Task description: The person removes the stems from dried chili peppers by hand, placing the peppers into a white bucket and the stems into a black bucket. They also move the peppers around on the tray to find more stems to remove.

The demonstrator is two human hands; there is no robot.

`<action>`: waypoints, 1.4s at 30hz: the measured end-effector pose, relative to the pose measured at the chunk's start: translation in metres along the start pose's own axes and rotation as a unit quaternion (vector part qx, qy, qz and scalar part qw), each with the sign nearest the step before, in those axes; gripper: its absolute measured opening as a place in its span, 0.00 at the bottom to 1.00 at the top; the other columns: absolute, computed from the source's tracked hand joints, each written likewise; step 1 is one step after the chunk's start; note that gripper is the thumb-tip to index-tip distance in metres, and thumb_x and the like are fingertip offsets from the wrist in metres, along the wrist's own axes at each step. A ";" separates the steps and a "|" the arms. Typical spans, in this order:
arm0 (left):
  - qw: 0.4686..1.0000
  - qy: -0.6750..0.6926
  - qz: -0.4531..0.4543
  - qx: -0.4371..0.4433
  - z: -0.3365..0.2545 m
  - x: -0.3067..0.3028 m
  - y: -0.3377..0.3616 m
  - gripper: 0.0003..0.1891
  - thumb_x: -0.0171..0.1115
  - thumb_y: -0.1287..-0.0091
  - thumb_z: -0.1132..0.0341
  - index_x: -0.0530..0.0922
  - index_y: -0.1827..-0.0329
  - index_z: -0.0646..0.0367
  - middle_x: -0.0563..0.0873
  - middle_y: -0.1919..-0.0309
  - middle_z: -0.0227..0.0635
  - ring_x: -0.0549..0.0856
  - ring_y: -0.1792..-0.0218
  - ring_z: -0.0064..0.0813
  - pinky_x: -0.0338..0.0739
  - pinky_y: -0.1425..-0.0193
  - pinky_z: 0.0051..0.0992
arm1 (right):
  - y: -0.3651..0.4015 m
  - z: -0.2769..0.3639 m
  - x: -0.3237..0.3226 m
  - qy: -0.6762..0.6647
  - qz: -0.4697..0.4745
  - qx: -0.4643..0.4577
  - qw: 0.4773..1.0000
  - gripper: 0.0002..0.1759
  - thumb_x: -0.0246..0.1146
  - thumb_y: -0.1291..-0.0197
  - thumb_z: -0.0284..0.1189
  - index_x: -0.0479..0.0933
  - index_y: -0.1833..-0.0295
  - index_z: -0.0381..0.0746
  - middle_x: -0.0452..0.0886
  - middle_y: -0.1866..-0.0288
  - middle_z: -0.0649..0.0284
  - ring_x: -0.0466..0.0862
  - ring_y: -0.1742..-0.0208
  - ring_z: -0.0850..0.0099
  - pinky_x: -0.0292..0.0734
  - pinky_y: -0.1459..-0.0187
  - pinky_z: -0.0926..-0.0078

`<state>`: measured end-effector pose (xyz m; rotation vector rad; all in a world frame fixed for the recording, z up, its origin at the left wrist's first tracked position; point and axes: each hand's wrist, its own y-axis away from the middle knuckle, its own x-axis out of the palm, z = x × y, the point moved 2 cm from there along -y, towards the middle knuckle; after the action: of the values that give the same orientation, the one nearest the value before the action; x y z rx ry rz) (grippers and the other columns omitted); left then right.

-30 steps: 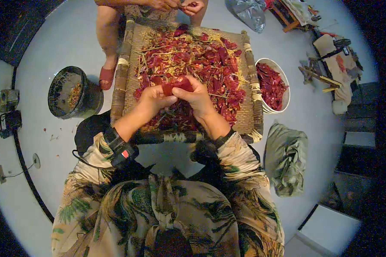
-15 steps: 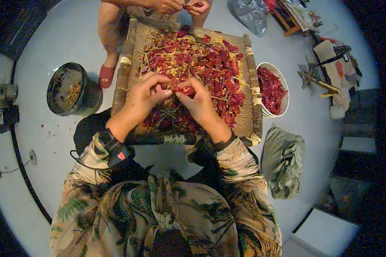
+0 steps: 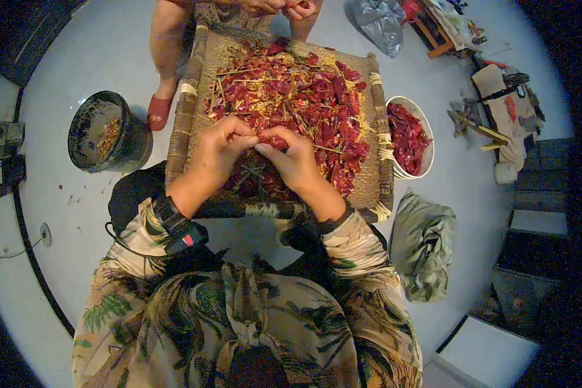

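Observation:
Over the near part of a woven tray point(image 3: 185, 110), my left hand point(image 3: 212, 154) and my right hand point(image 3: 297, 163) meet with fingertips pinched together. Between them is a dried red chili pepper point(image 3: 275, 141); the right thumb and fingers grip its body, and the left fingertips pinch its left end. The fingers partly cover it. Beneath and beyond my hands, the tray bears a spread of dried red chilies point(image 3: 304, 87) mixed with yellow seeds and stalks.
A black bucket point(image 3: 142, 139) with seeds and scraps stands left of the tray. At the right stands a white bucket point(image 3: 429, 155) of red chilies, with a crumpled greenish bag point(image 3: 423, 246) nearer me. Across the tray sits another person point(image 3: 168, 45), hands together. A grey plastic bag point(image 3: 378, 26) lies behind.
Both hands have come slightly nearer to me, still close together at the chili. The other person's hands have shifted up slightly in view.

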<state>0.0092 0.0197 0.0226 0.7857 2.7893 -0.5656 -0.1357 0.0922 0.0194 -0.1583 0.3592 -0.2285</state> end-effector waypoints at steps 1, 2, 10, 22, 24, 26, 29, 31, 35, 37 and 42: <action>0.999 0.024 -0.001 -0.028 0.000 0.001 0.001 0.04 0.64 0.40 0.74 0.76 0.69 0.61 0.79 0.75 0.28 0.77 0.73 0.21 0.71 0.69 0.22 | 0.000 0.000 0.000 0.012 -0.004 -0.013 1.000 0.08 0.66 0.48 0.24 0.77 0.62 0.35 0.82 0.65 0.57 0.82 0.61 0.67 0.75 0.58 0.72; 0.996 0.056 0.002 -0.070 0.001 0.002 0.002 0.04 0.63 0.39 0.73 0.75 0.69 0.61 0.79 0.76 0.28 0.77 0.74 0.20 0.71 0.68 0.21 | 0.000 -0.001 -0.001 0.024 -0.008 -0.026 0.999 0.08 0.66 0.48 0.24 0.77 0.62 0.35 0.82 0.66 0.56 0.82 0.62 0.66 0.75 0.58 0.72; 0.925 0.305 0.029 -0.223 0.007 0.003 0.002 0.05 0.58 0.35 0.71 0.73 0.68 0.58 0.79 0.78 0.29 0.77 0.76 0.19 0.72 0.70 0.19 | 0.002 0.011 -0.002 0.056 -0.037 -0.092 0.993 0.08 0.65 0.49 0.23 0.76 0.62 0.35 0.81 0.67 0.55 0.82 0.62 0.61 0.75 0.59 0.69; 0.979 0.061 0.124 -0.149 -0.013 -0.013 -0.005 0.02 0.61 0.38 0.72 0.77 0.67 0.60 0.81 0.72 0.30 0.80 0.68 0.24 0.74 0.62 0.23 | 0.000 0.007 -0.004 0.156 -0.016 -0.164 0.974 0.11 0.63 0.53 0.19 0.75 0.61 0.37 0.80 0.64 0.53 0.81 0.60 0.54 0.77 0.60 0.64; 0.993 -0.035 0.113 -0.026 -0.010 -0.013 -0.005 0.03 0.62 0.39 0.71 0.77 0.66 0.60 0.80 0.72 0.34 0.80 0.71 0.27 0.73 0.66 0.26 | 0.000 0.012 -0.007 0.189 -0.013 -0.183 0.965 0.13 0.61 0.54 0.18 0.75 0.60 0.37 0.79 0.63 0.52 0.80 0.60 0.52 0.77 0.60 0.62; 0.990 -0.084 0.109 0.032 -0.007 -0.012 -0.004 0.04 0.62 0.39 0.71 0.77 0.66 0.60 0.80 0.72 0.37 0.80 0.72 0.31 0.73 0.67 0.28 | 0.001 0.009 -0.007 0.226 -0.003 -0.196 0.954 0.14 0.61 0.56 0.16 0.75 0.60 0.36 0.79 0.62 0.53 0.81 0.59 0.53 0.77 0.59 0.65; 0.989 -0.092 0.116 0.024 -0.001 -0.010 -0.001 0.05 0.62 0.40 0.70 0.77 0.65 0.61 0.79 0.71 0.42 0.80 0.71 0.36 0.73 0.66 0.31 | 0.001 0.012 -0.008 0.259 0.011 -0.223 0.940 0.17 0.60 0.60 0.14 0.75 0.60 0.36 0.79 0.61 0.53 0.80 0.60 0.54 0.77 0.59 0.65; 0.987 -0.104 0.121 0.023 0.001 -0.009 0.000 0.05 0.62 0.40 0.69 0.76 0.66 0.61 0.80 0.71 0.43 0.80 0.71 0.38 0.74 0.66 0.32 | 0.002 0.013 -0.008 0.277 0.018 -0.233 0.932 0.18 0.58 0.63 0.14 0.74 0.60 0.35 0.79 0.62 0.53 0.80 0.60 0.53 0.77 0.60 0.64; 0.983 -0.115 0.137 -0.026 0.006 -0.004 0.005 0.04 0.62 0.41 0.71 0.75 0.67 0.61 0.78 0.75 0.43 0.79 0.74 0.32 0.73 0.67 0.30 | 0.003 0.010 -0.006 0.292 0.029 -0.249 0.923 0.19 0.56 0.65 0.15 0.74 0.60 0.35 0.79 0.62 0.54 0.80 0.60 0.53 0.77 0.61 0.64; 0.988 -0.078 0.128 -0.032 0.005 -0.003 0.005 0.04 0.61 0.41 0.72 0.74 0.68 0.61 0.77 0.77 0.43 0.77 0.75 0.26 0.73 0.68 0.28 | 0.003 0.010 -0.005 0.289 0.024 -0.258 0.922 0.19 0.56 0.65 0.15 0.74 0.61 0.35 0.79 0.62 0.54 0.80 0.60 0.54 0.77 0.61 0.64; 0.994 -0.027 0.099 -0.049 0.004 -0.001 0.004 0.03 0.60 0.41 0.75 0.73 0.70 0.61 0.78 0.79 0.33 0.73 0.76 0.17 0.70 0.71 0.22 | 0.005 0.012 -0.005 0.285 -0.012 -0.249 0.926 0.19 0.58 0.66 0.14 0.75 0.62 0.34 0.80 0.63 0.54 0.81 0.60 0.54 0.78 0.60 0.64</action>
<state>0.0123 0.0213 0.0177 0.9936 2.6268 -0.4044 -0.1346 0.0996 0.0314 -0.6043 0.9972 -0.2008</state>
